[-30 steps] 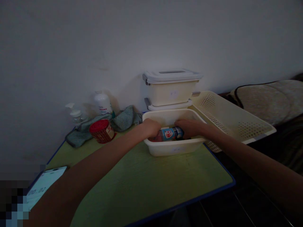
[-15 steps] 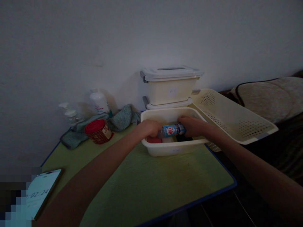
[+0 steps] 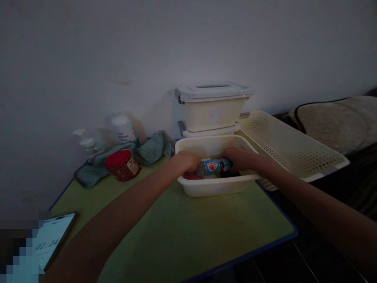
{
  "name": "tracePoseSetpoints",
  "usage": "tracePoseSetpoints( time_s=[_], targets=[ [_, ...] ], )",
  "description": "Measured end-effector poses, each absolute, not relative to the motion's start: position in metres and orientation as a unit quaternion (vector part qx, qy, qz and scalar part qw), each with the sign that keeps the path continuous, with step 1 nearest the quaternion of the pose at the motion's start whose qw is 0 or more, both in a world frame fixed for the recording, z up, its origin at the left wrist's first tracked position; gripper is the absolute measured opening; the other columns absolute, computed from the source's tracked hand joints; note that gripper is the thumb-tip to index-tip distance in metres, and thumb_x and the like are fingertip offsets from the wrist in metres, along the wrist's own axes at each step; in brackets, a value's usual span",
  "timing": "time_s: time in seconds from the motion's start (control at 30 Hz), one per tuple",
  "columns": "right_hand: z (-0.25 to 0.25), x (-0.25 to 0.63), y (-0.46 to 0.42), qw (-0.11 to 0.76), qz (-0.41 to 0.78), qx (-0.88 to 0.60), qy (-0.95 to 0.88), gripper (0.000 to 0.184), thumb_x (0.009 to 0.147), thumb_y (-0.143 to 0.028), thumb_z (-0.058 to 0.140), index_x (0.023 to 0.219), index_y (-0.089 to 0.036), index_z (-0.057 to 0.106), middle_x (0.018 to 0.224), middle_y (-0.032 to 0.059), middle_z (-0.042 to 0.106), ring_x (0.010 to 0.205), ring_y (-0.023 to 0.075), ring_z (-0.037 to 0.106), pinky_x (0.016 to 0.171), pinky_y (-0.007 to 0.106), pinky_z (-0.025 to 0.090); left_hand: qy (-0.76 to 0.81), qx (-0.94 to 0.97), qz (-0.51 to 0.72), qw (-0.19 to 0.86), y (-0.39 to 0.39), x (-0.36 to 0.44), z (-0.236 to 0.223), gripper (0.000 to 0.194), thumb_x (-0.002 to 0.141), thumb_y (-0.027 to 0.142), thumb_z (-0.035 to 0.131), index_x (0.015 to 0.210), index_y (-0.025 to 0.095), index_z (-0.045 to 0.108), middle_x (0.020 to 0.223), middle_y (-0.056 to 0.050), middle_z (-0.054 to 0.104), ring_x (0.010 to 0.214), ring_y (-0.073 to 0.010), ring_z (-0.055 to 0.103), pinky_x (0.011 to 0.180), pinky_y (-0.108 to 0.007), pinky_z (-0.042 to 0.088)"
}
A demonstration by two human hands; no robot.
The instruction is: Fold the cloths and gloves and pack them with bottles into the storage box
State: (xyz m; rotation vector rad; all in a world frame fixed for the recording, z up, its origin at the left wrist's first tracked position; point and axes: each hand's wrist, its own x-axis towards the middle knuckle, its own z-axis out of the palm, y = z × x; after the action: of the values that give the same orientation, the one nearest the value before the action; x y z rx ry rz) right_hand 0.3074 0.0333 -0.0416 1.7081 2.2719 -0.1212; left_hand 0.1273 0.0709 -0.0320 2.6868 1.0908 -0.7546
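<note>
Inside a cream plastic bin (image 3: 218,188) lies a clear bottle with a blue label (image 3: 213,166), sideways between my two hands. My left hand (image 3: 188,162) closes on the bottle's left end, its fingertips partly hidden. Around the right end, my right hand (image 3: 238,158) is wrapped with the thumb side up. Below the bottle, something red (image 3: 192,177) shows in the bin's left part. A dark item (image 3: 230,175) sits low near the right hand; its kind is unclear.
Behind the bin stands a lidded storage box (image 3: 213,114). A perforated basket (image 3: 297,153) extends to the right. At left are a red canister (image 3: 122,166), a grey-green cloth (image 3: 153,147), a white bottle (image 3: 123,127), a pump bottle (image 3: 87,146) and a phone (image 3: 54,239).
The bottle has sunk slightly lower in the bin, with both hands still on it. The whole view has shifted a little.
</note>
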Motion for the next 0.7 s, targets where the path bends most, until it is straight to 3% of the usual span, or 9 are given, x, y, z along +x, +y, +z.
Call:
tracePoseSetpoints(
  time_s=[0.43, 0.7],
  targets=[
    [-0.0482, 0.3083, 0.0366, 0.135, -0.067, 0.592, 0.792, 0.041, 0.060, -0.015, 0.066, 0.101, -0.011, 0.063, 0.104, 0.0134, 0.065, 0.094, 0.0251, 0.062, 0.078, 0.027, 0.046, 0.370, 0.894, -0.249, 0.042, 0.0685, 0.1273, -0.0315, 0.036, 0.069, 0.017, 0.063, 0.106, 0.016, 0.065, 0.112, -0.016, 0.066, 0.096, -0.0288, 0.062, 0.074, -0.035, 0.051],
    [-0.0448, 0.3057, 0.0346, 0.124, -0.093, 0.588, 0.794, 0.050, 0.055, -0.015, 0.070, 0.104, -0.014, 0.060, 0.105, 0.0104, 0.065, 0.093, 0.0234, 0.061, 0.078, 0.027, 0.046, 0.355, 0.898, -0.255, 0.041, 0.0713, 0.1260, -0.0355, 0.040, 0.061, 0.026, 0.071, 0.100, 0.016, 0.067, 0.104, -0.015, 0.069, 0.090, -0.0283, 0.064, 0.071, -0.034, 0.051]
  ],
)
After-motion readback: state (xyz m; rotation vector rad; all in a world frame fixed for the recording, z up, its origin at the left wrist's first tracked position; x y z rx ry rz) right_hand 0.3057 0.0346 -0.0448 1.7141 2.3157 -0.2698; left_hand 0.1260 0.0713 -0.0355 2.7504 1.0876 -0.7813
